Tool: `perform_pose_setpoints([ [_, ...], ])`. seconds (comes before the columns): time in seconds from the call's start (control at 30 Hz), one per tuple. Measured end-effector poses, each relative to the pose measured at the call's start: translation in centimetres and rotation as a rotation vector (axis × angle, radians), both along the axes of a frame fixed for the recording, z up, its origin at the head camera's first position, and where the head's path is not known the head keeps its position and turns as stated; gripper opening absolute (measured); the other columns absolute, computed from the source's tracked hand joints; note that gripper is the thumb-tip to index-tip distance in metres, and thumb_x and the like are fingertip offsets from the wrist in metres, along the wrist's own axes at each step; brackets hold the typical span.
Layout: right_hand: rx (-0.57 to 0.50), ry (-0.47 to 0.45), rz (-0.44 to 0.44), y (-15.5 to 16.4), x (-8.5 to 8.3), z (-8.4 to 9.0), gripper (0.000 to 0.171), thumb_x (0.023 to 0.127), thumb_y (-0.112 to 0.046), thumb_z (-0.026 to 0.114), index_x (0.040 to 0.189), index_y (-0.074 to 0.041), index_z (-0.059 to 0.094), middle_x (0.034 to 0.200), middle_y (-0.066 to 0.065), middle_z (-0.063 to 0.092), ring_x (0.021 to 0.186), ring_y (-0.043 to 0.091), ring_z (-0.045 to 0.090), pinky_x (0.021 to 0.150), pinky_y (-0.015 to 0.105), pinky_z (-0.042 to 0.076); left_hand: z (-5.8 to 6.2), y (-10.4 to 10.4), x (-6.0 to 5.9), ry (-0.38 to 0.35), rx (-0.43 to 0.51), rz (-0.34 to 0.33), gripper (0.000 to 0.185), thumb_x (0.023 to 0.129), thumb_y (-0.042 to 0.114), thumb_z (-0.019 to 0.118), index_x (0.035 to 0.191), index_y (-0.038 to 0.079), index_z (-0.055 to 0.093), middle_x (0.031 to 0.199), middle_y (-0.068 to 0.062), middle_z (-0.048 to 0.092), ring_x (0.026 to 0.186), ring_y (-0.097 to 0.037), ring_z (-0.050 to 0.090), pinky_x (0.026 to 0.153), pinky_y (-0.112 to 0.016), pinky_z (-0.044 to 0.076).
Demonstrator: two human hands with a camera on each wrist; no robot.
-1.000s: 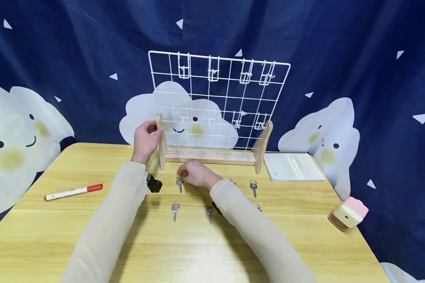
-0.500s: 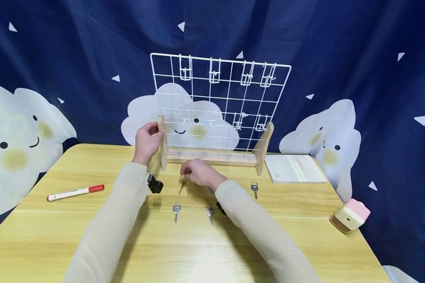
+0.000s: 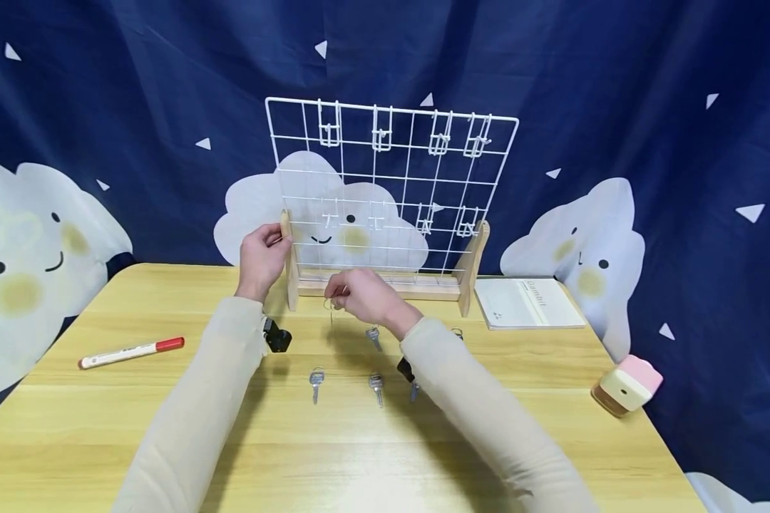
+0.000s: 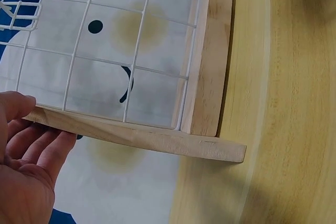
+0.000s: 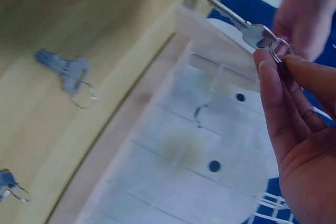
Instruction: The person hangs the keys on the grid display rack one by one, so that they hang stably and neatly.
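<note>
A white wire grid rack [image 3: 391, 185] stands on a wooden base [image 3: 378, 286] at the back of the table, with small white hooks [image 3: 381, 135] along its top. My left hand [image 3: 264, 251] grips the rack's left wooden post [image 4: 136, 136], thumb on one side and fingers on the other. My right hand [image 3: 358, 293] is raised just in front of the base and pinches the ring of a silver key [image 5: 247, 27]. The key [image 3: 331, 315] hangs below my fingers, off the table.
Several loose keys [image 3: 316, 381] [image 3: 376, 386] [image 3: 373, 335] lie on the wooden table [image 3: 103, 427] in front of the rack. A red-capped marker [image 3: 131, 350] lies at the left, a booklet [image 3: 529, 303] right of the rack, and a pink-and-cream block [image 3: 629, 385] by the right edge.
My right hand has picked a key up off the table and raised it towards the rack's base. My left hand has stayed on the post.
</note>
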State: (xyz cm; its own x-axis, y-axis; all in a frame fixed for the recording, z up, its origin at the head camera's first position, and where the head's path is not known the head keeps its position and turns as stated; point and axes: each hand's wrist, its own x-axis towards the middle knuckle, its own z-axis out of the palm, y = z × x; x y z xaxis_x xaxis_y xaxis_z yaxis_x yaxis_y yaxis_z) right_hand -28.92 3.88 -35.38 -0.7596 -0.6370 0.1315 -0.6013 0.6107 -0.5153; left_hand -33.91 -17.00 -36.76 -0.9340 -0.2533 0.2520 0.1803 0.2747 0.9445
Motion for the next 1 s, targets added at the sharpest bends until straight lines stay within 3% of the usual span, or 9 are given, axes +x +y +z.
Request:
perform_pose_setpoints([
  [0.43, -0.168, -0.077, -0.047, 1.2, 0.5, 3.9, 0.014, 0.091, 0.005, 0.063, 0.097, -0.003, 0.071, 0.090, 0.008, 0.071, 0.080, 0.020, 0.068, 0.069, 0.021, 0.056, -0.2, 0.0, 0.1, 0.010, -0.007, 0.008, 0.034, 0.095, 0.004, 0.060, 0.127, -0.008, 0.059, 0.124, -0.023, 0.062, 0.117, -0.028, 0.060, 0.098, -0.029, 0.049],
  [0.67, -0.196, -0.016, -0.056, 1.3, 0.5, 6.3, 0.014, 0.092, 0.004, 0.061, 0.096, -0.004, 0.073, 0.090, 0.007, 0.071, 0.079, 0.018, 0.068, 0.072, 0.021, 0.055, -0.1, 0.0, 0.1, 0.004, -0.011, 0.005, 0.036, 0.095, 0.003, 0.058, 0.129, -0.009, 0.057, 0.126, -0.024, 0.061, 0.118, -0.028, 0.059, 0.099, -0.029, 0.049],
  [0.83, -0.143, 0.061, -0.095, 1.3, -0.1, 8.0, 0.016, 0.093, 0.002, 0.060, 0.097, -0.006, 0.074, 0.090, 0.005, 0.072, 0.077, 0.014, 0.068, 0.071, 0.022, 0.054, -0.1, 0.0, 0.0, 0.002, -0.019, 0.001, 0.036, 0.096, 0.002, 0.058, 0.130, -0.009, 0.057, 0.126, -0.024, 0.061, 0.118, -0.028, 0.059, 0.099, -0.029, 0.049],
  [1.0, -0.159, 0.068, -0.124, 1.2, -0.6, 9.9, 0.018, 0.093, 0.004, 0.057, 0.095, -0.006, 0.072, 0.089, 0.003, 0.070, 0.075, 0.012, 0.068, 0.069, 0.020, 0.055, -0.2, 0.1, -0.1, 0.002, -0.024, 0.002, 0.035, 0.095, 0.002, 0.059, 0.129, -0.009, 0.058, 0.126, -0.024, 0.061, 0.118, -0.028, 0.059, 0.099, -0.029, 0.049],
])
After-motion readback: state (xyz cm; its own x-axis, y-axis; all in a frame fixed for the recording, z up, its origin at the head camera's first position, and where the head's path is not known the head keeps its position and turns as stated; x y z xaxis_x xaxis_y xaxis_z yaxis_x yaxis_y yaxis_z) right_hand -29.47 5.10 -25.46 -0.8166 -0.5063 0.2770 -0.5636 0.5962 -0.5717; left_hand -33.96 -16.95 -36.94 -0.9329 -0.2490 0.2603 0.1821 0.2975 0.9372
